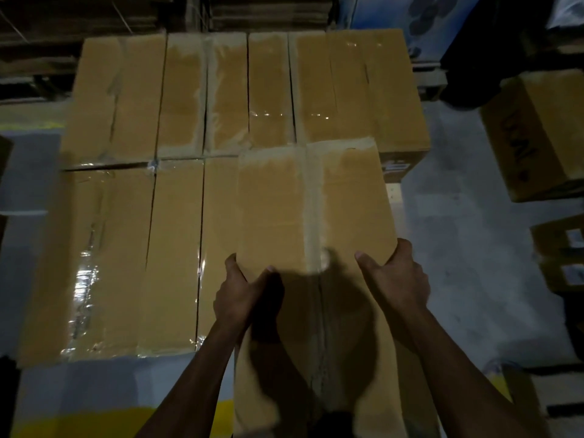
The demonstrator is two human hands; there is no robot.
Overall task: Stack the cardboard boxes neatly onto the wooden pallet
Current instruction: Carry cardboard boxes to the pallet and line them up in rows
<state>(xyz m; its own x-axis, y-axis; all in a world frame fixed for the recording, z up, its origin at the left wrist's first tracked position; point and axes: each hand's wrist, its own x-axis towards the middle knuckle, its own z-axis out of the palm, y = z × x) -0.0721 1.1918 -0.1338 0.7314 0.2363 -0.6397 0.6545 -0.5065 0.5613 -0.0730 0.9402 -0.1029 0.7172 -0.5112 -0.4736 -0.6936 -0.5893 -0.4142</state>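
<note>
A taped brown cardboard box is held in front of me, above the near right part of the stack. My left hand grips its left edge, thumb on top. My right hand grips its right edge, thumb on top as well. Below and to the left lies a layer of several taped cardboard boxes, with a back row packed side by side. A pale corner of the wooden pallet shows to the right of the held box. The rest of the pallet is hidden under the boxes.
Loose cardboard boxes stand on the grey floor at the right: one with print and others with labels. Flat cardboard stacks fill the back. A blue printed carton stands at the back right.
</note>
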